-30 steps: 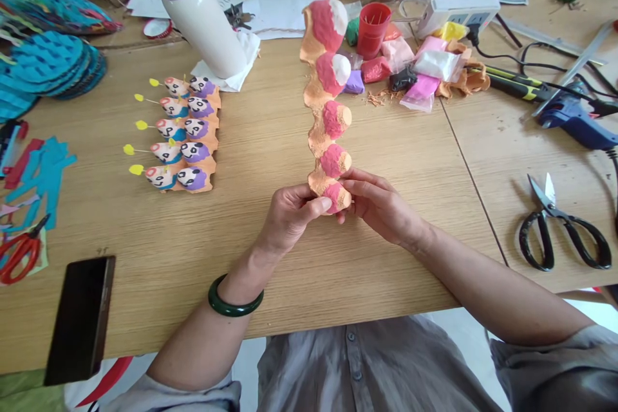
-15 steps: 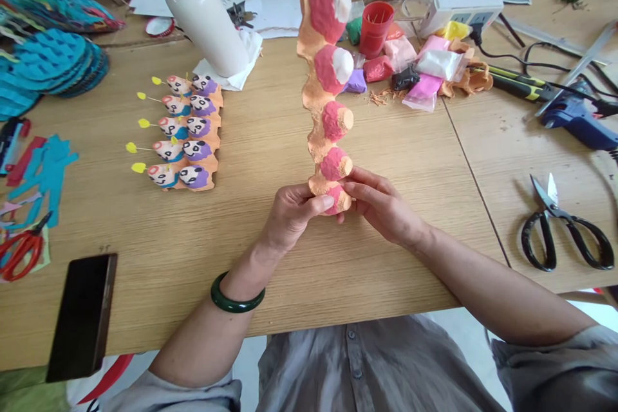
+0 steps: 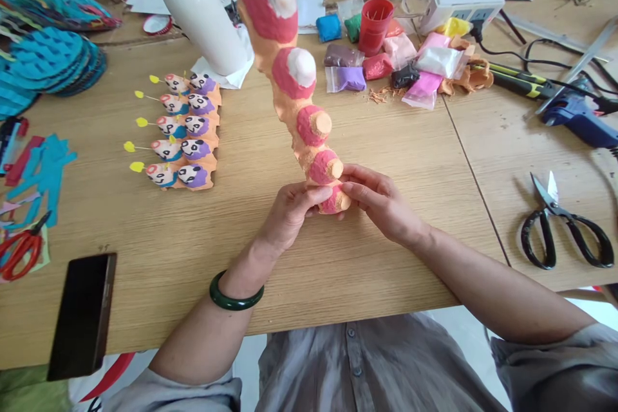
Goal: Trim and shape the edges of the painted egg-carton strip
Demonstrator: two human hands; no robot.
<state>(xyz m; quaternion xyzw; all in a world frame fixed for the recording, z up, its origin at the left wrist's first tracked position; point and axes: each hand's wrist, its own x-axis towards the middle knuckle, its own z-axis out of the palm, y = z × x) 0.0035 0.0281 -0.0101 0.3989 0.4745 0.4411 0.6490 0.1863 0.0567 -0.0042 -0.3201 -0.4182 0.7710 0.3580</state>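
Between my two hands, above the table, is a strip of egg carton (image 3: 286,100) with a row of cups. Its cups wear pink-red clay; the two farthest have white tops, while the nearer ones show bare orange tips. My left hand (image 3: 288,212) is closed on the near end, thumb on the last cup. At the same end my right hand (image 3: 381,203) pinches the right side of that cup. Left of them stands an orange egg-carton piece (image 3: 207,179) with two rows of painted animal faces and yellow leaf shapes on thin sticks.
Clay packets (image 3: 350,77) surround a red cup (image 3: 375,27) at the back. Black-handled scissors (image 3: 553,219) lie open at right, near a blue glue gun (image 3: 582,119). A white bottle (image 3: 205,22) stands back left; a phone (image 3: 82,315) lies at the front-left edge.
The egg-carton strip has tilted, its far end swinging left and toward the camera. Both hands keep hold of the near end and have barely moved.
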